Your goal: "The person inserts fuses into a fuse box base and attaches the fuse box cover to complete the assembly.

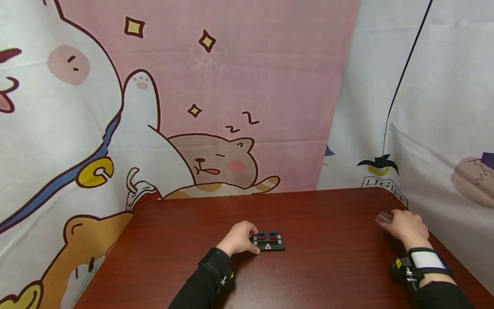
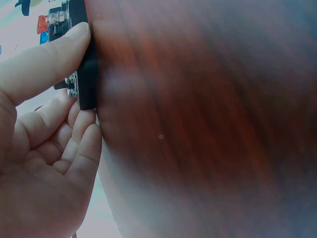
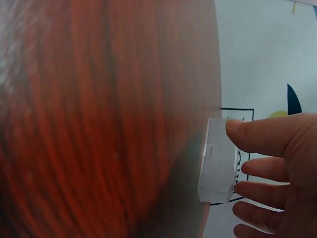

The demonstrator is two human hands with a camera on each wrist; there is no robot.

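Observation:
A small black fuse block with red and blue blade fuses and metal terminals lies near the middle of the table. My left hand grips its left end, the thumb along the near side and the fingers round the back. In the left wrist view the thumb presses the side of the fuse block, with the fingertips at its end. Far to the right, my right hand holds a clear plastic cover. The right wrist view shows the thumb on one edge of this clear cover, the other fingers beside it.
The brown wooden table ends at the back against a cartoon-printed cloth. Another printed cloth, pale, hangs along the right edge, close to my right hand. Wrist cameras are strapped to both wrists.

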